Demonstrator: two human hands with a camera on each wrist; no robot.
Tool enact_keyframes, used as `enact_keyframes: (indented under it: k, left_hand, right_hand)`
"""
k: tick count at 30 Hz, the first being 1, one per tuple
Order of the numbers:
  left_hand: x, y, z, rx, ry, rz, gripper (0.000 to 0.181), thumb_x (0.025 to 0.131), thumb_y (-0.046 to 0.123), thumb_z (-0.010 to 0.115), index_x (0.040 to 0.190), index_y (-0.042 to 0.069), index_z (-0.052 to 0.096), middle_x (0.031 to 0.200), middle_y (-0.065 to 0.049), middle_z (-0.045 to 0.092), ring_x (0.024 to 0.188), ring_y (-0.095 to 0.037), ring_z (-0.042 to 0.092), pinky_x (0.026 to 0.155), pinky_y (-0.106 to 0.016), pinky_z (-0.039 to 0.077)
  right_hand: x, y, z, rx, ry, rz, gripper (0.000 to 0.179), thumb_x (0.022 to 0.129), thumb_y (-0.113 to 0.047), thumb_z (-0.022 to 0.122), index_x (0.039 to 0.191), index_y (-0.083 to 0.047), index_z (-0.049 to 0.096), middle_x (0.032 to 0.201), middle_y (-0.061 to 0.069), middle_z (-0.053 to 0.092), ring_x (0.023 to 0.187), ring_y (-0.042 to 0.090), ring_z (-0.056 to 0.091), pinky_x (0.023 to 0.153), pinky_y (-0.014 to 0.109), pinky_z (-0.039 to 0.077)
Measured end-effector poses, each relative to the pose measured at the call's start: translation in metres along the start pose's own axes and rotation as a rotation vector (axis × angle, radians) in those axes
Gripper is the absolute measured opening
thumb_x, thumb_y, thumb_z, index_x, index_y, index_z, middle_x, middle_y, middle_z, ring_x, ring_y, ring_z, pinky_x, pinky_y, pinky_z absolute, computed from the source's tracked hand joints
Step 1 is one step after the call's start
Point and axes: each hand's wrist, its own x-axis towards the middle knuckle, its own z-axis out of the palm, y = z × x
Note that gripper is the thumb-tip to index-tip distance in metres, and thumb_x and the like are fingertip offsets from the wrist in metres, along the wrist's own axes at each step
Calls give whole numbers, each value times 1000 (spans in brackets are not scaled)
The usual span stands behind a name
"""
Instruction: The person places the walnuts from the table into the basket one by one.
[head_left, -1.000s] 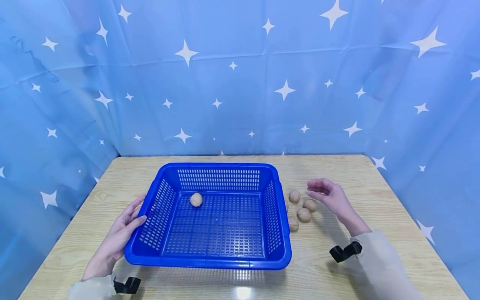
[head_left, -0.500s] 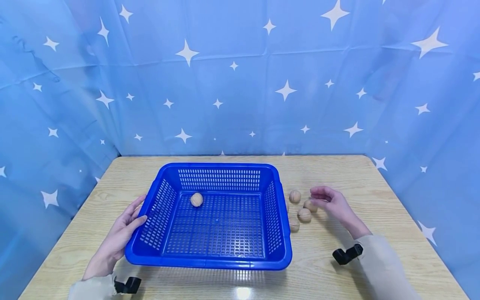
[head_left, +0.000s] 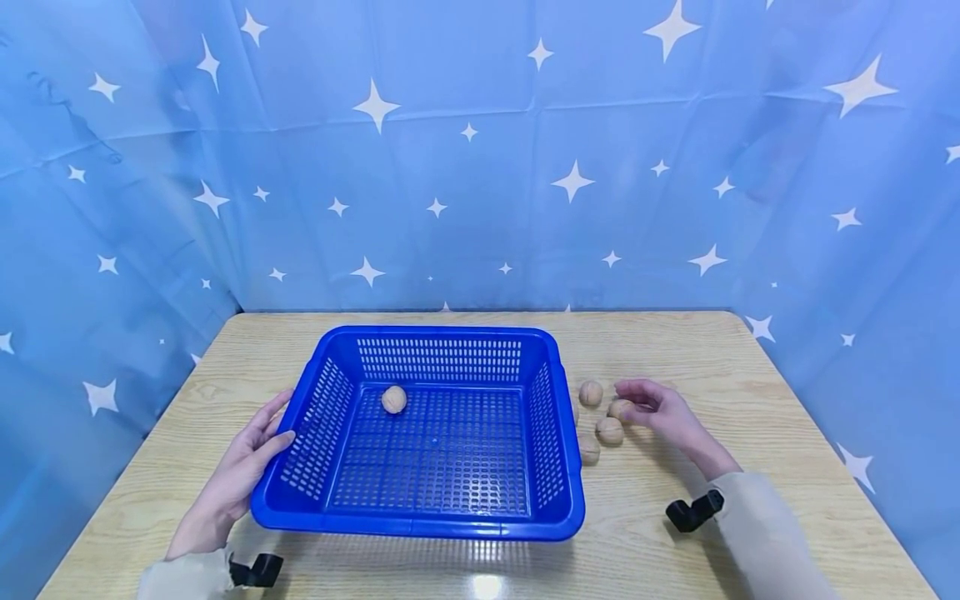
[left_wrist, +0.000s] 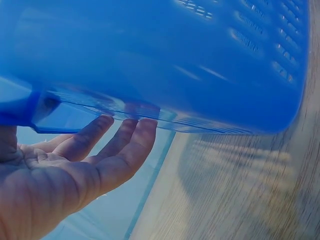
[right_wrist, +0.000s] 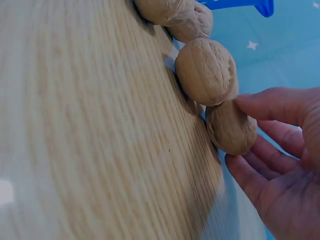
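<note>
A blue plastic basket (head_left: 420, 525) with slotted walls stands in the middle of the head view, one walnut (head_left: 393, 399) on its floor. My left hand (head_left: 231, 475) grips its left side, thumb over the rim; in the left wrist view the fingers (left_wrist: 142, 135) bear on the outer wall from below. To the right of the basket, my right hand (head_left: 670, 418) has thumb and fingers around the rightmost walnut (right_wrist: 230, 127) of a small group. Another walnut (right_wrist: 206, 72) lies against it in the right wrist view.
More walnuts lie by the basket's right wall, among them a back one (head_left: 591, 393) and a front one (head_left: 589, 451), partly hidden by the rim. The wooden table (head_left: 675, 342) ends at a blue star-patterned curtain (head_left: 480, 208).
My right hand has come down from above the walnuts, and its thumb and fingers now close around the rightmost one. The left hand and the basket have stayed put.
</note>
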Motion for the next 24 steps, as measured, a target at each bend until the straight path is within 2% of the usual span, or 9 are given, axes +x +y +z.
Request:
enact_keyframes:
  k: [5,11,19,24]
  left_hand:
    - [0,0,0,-9,-4,5,55,100,6,39,149,13,13,123,16,55,101,-12,62,76,-33,53]
    - [0,0,0,-5,-3,3,56,100,6,38,149,13,12,123,16,55,101,-12,62,76,-33,53]
    - [0,1,0,-6,-1,3,53,100,6,38,147,18,18,123,17,55,102,-11,61,77,-33,53]
    - [0,1,1,10,14,-11,54,100,7,39,148,17,16,123,17,55,102,-11,61,77,-33,53]
  right_hand:
    - [-1,1,-1,-36,-12,3,41,86,-3,65,121,14,52,118,30,55,99,4,55,80,16,45]
    - [-1,1,0,-59,2,-13,37,84,0,67,115,14,55,113,29,57,94,2,56,79,16,45]
    - [-1,3,-1,-104,19,26,35,82,-2,69,113,10,58,108,24,60,89,4,56,76,17,47]
    - [-1,3,-1,-136,35,37,35,83,-6,70,113,8,59,109,22,61,88,4,57,76,17,47]
